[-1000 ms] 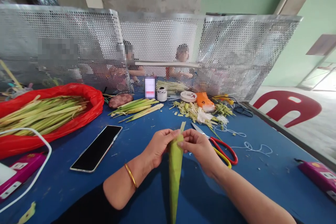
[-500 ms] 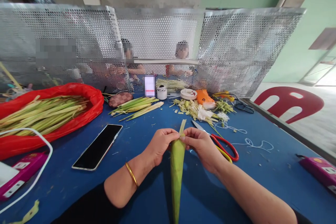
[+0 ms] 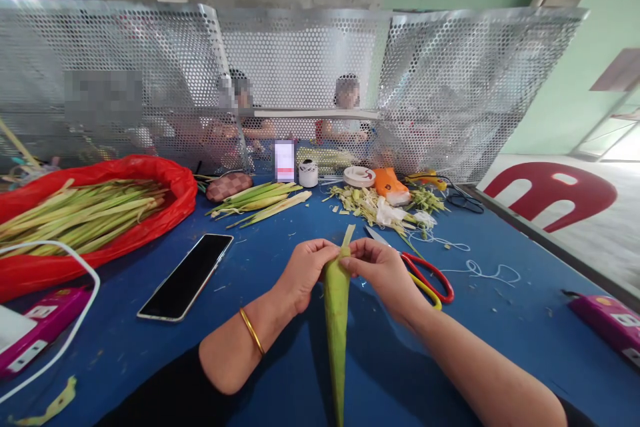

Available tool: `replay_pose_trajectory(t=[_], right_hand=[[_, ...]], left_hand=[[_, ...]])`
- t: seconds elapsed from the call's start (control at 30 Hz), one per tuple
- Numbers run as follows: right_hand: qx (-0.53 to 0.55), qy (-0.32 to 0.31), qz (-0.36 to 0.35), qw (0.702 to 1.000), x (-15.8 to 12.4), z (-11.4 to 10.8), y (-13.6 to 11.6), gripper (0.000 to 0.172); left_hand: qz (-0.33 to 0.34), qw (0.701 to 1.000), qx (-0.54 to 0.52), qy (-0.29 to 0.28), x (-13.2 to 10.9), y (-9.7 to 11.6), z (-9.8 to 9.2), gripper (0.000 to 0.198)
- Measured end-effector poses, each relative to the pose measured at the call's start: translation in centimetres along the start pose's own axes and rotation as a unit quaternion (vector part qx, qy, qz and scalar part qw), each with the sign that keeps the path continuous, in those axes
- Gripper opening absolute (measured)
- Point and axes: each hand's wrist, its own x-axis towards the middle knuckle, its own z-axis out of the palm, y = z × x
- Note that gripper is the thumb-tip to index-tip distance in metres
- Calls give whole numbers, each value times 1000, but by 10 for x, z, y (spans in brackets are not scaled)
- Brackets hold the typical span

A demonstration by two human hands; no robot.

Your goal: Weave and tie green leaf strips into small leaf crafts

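Note:
A long green leaf bundle (image 3: 337,320) tapers toward the front edge of the view, its thick end up between my hands. A pale strip (image 3: 349,235) sticks out of its top. My left hand (image 3: 307,271) pinches the left side of the thick end with thumb and fingers. From the right, my right hand (image 3: 380,273) pinches the same end. Scissors (image 3: 427,277) with red and yellow handles lie just beyond my right hand, blades partly hidden. A black phone (image 3: 187,277) lies flat to the left of my left forearm.
On the blue table (image 3: 270,233), a red bag (image 3: 183,187) of leaves stands left. Leaf strips (image 3: 265,199), a tape roll (image 3: 359,177), scraps (image 3: 363,205) and white string (image 3: 483,272) lie farther back. Purple power strips (image 3: 607,320) flank both sides. People sit behind a perforated metal screen (image 3: 305,53).
My fingers have shifted slightly at the top of the leaf bundle, and more of its thick end shows between them. The view has tilted a little.

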Motion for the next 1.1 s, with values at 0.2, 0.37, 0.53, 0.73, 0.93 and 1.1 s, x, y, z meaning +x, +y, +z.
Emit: replay_pose_trajectory(t=[0.2, 0.37, 0.53, 0.73, 0.93, 1.1], right_hand=[[66, -11, 55, 996, -1, 2, 2, 19], [27, 14, 3, 1000, 0, 1, 3, 16], [13, 9, -14, 1000, -2, 1, 2, 18], [60, -42, 47, 996, -4, 5, 3, 20], [35, -7, 10, 999, -6, 5, 1, 18], [48, -62, 60, 995, -9, 7, -1, 22]], left_hand=[[34, 999, 25, 6, 2, -3, 0, 22], [27, 999, 20, 8, 1, -3, 1, 21], [0, 1000, -5, -1, 1, -3, 2, 18], [36, 999, 0, 8, 5, -7, 0, 23], [29, 1000, 3, 12, 9, -11, 0, 20], [37, 999, -8, 24, 11, -12, -2, 21]])
